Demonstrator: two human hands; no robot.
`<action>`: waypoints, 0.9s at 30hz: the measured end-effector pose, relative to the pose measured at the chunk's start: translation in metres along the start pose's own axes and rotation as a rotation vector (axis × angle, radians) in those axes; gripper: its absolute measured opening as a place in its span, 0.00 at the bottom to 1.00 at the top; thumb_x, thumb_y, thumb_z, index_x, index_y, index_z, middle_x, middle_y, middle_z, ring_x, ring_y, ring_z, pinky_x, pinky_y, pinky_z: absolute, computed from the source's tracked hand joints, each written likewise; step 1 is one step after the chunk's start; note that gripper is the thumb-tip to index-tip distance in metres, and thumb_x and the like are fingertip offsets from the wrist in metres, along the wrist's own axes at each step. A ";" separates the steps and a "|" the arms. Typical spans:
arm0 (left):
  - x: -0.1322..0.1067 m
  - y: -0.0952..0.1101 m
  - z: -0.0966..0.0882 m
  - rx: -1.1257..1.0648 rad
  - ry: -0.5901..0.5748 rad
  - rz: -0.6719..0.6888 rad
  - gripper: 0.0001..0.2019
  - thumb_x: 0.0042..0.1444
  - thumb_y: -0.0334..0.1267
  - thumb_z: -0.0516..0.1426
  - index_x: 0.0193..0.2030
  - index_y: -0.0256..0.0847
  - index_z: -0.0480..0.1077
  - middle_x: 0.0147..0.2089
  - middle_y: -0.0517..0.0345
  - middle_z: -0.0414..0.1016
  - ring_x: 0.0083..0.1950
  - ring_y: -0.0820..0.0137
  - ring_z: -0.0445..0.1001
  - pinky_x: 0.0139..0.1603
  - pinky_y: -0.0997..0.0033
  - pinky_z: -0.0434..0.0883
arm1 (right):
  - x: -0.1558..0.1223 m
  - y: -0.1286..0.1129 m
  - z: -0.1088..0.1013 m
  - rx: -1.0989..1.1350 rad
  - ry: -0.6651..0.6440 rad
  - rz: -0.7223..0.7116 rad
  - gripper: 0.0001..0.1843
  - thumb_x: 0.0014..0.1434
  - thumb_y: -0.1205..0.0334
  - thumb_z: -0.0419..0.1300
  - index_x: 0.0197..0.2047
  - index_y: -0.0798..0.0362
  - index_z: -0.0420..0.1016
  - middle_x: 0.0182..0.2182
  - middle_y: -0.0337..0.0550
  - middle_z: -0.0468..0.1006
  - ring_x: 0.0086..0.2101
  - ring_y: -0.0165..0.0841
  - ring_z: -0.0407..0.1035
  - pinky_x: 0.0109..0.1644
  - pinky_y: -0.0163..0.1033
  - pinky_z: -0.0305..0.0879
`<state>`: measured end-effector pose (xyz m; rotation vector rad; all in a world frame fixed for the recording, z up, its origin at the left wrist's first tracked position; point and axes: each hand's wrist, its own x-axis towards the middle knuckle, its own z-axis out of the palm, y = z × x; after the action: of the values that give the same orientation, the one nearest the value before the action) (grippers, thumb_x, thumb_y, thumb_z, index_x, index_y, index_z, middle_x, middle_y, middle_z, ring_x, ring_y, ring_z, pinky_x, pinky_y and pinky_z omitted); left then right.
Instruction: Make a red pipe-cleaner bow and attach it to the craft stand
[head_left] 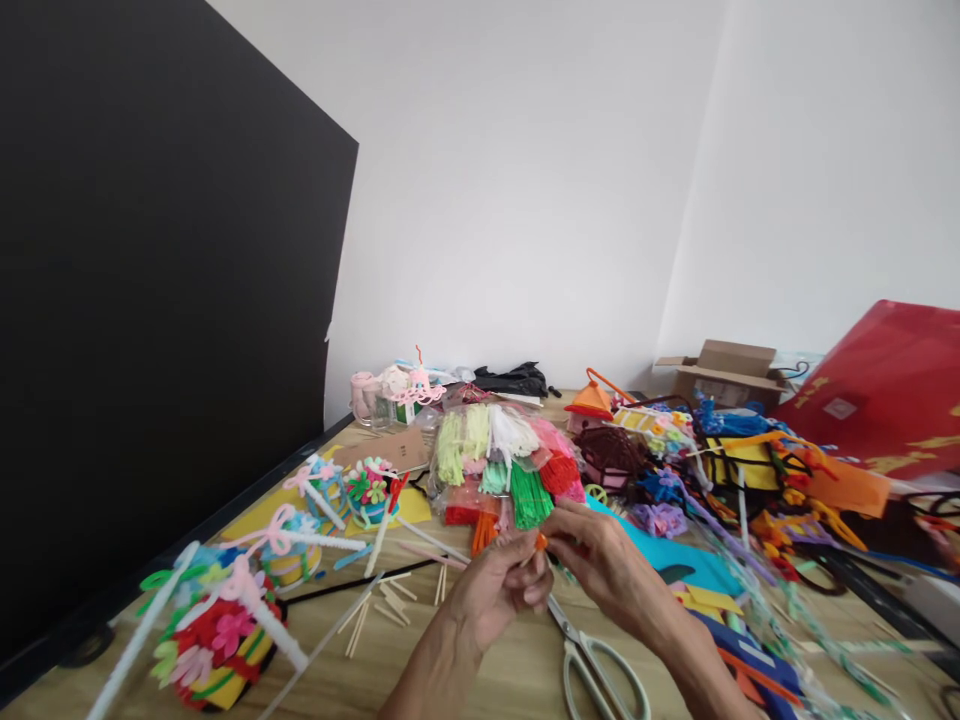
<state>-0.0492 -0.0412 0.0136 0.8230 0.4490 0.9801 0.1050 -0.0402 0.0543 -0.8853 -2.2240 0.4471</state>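
Note:
My left hand and my right hand meet above the wooden table, fingers pinched together on a small orange pipe cleaner piece. Just beyond them lies a bag of bundled pipe cleaners in green, white, pink, red and orange. A pair of pale-handled scissors lies on the table under my right wrist.
Felt flower baskets and small craft pots stand at the left beside a large black board. Thin sticks lie scattered. A heap of felt and pipe-cleaner crafts, a cardboard box and a red bag fill the right.

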 end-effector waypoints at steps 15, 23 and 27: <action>0.007 -0.005 0.003 0.171 0.279 0.220 0.20 0.44 0.52 0.63 0.31 0.36 0.69 0.24 0.62 0.68 0.25 0.75 0.67 0.26 0.75 0.65 | 0.004 0.011 0.005 0.613 -0.017 0.126 0.12 0.59 0.54 0.57 0.33 0.56 0.73 0.25 0.39 0.73 0.26 0.31 0.67 0.30 0.34 0.62; 0.002 0.014 0.000 0.500 0.246 0.246 0.17 0.47 0.50 0.61 0.28 0.35 0.68 0.21 0.62 0.68 0.21 0.77 0.65 0.23 0.77 0.62 | 0.000 0.017 -0.002 0.176 -0.063 0.159 0.11 0.61 0.60 0.54 0.28 0.54 0.69 0.23 0.36 0.70 0.26 0.29 0.62 0.29 0.32 0.55; 0.008 0.012 -0.002 0.483 0.221 0.179 0.16 0.40 0.44 0.66 0.27 0.36 0.67 0.19 0.62 0.70 0.18 0.76 0.67 0.22 0.76 0.64 | -0.002 0.016 0.001 -0.081 -0.063 0.128 0.11 0.62 0.62 0.52 0.28 0.53 0.68 0.28 0.39 0.73 0.29 0.31 0.66 0.34 0.34 0.56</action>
<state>-0.0535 -0.0298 0.0219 1.2090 0.8342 1.1531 0.1129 -0.0306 0.0440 -1.0738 -2.2650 0.4523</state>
